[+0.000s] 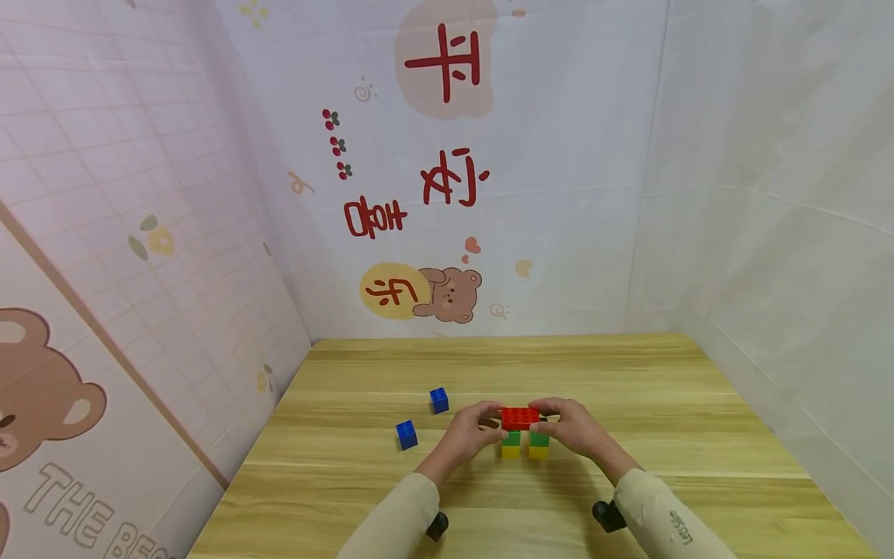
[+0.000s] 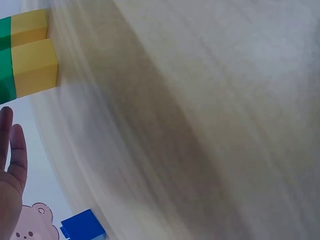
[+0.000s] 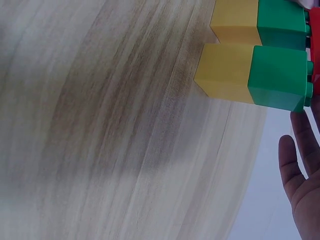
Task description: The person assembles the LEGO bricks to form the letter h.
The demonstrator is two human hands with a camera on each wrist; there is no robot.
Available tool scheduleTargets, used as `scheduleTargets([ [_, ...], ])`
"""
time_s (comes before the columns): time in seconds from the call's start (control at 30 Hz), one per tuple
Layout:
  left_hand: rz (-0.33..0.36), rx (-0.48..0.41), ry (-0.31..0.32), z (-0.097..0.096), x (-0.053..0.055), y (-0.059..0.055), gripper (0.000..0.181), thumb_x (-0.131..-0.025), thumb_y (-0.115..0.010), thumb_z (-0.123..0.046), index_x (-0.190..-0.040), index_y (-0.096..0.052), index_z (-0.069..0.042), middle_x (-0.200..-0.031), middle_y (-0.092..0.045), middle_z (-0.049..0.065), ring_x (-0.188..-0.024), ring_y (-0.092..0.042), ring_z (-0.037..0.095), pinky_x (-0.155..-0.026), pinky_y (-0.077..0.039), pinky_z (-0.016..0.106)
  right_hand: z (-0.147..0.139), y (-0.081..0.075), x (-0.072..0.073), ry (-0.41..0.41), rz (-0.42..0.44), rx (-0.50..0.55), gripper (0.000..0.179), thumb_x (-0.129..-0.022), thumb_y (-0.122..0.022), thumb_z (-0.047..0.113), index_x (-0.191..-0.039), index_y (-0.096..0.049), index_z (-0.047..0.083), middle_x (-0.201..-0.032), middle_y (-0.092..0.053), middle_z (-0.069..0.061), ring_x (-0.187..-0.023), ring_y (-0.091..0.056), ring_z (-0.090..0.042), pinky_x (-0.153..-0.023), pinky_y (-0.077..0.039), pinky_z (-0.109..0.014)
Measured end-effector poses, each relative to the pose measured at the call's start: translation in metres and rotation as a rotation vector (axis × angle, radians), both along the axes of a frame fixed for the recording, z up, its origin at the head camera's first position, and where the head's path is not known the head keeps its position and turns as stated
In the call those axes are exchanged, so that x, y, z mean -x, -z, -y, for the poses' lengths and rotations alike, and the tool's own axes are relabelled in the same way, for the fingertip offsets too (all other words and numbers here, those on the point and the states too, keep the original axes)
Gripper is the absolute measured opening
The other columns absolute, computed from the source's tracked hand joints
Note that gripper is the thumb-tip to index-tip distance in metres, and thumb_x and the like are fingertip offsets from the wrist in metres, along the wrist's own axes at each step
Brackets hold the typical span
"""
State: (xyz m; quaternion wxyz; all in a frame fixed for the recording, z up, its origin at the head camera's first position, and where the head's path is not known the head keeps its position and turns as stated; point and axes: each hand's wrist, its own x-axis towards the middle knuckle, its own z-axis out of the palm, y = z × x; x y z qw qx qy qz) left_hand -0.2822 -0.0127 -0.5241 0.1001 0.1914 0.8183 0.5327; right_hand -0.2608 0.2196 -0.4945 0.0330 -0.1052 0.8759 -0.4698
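Note:
A long red building brick (image 1: 520, 419) lies across the tops of two short stacks, each a green brick (image 3: 277, 77) on a yellow brick (image 3: 227, 70). My left hand (image 1: 466, 435) pinches the red brick's left end between thumb and fingers. At the other end, my right hand (image 1: 576, 428) grips it the same way. Green studs show just under the red brick in the right wrist view. The two stacks stand side by side, a narrow gap between them. In the left wrist view the red brick is out of frame.
Two blue bricks, a nearer one (image 1: 407, 435) and a farther one (image 1: 438, 401), stand apart on the wooden table (image 1: 349, 481), left of my left hand. A printed cloth wall (image 1: 559, 233) rises behind the table's far edge. Black wrist devices (image 1: 609, 516) sit by both sleeves.

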Motion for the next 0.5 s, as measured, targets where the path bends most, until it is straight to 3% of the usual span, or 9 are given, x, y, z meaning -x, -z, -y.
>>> scheduleTargets([
  [0.13,0.019,-0.007,0.002,-0.0016,0.0002,0.0028,0.056,-0.090,-0.074,-0.013,-0.142,-0.054,-0.016,-0.122,-0.067,0.002,-0.110,-0.063,0.027,-0.094,-0.051,0.046,-0.0014,0.0007,0.0003,-0.013,-0.015,-0.010,0.041,-0.089,-0.075,0.016,-0.125,-0.066,0.000,-0.120,-0.066,-0.013,-0.113,-0.059,-0.037,-0.087,-0.054,-0.047],
  [0.27,0.038,-0.003,-0.001,-0.0038,0.0014,0.0035,0.055,-0.090,-0.074,-0.014,-0.141,-0.055,-0.016,-0.123,-0.067,0.001,-0.112,-0.062,0.027,-0.094,-0.051,0.046,-0.0037,-0.0006,-0.0013,-0.027,-0.018,-0.012,0.041,-0.089,-0.075,0.018,-0.125,-0.066,-0.001,-0.120,-0.066,-0.015,-0.111,-0.059,-0.037,-0.086,-0.054,-0.046],
  [0.5,0.014,0.004,-0.005,-0.0048,0.0002,0.0019,0.050,-0.091,-0.073,-0.031,-0.138,-0.059,-0.021,-0.123,-0.065,-0.002,-0.112,-0.061,0.024,-0.091,-0.053,0.045,-0.0037,-0.0010,-0.0027,-0.011,-0.005,-0.014,0.042,-0.089,-0.076,0.018,-0.125,-0.066,-0.001,-0.119,-0.066,-0.015,-0.108,-0.060,-0.034,-0.085,-0.055,-0.046],
])
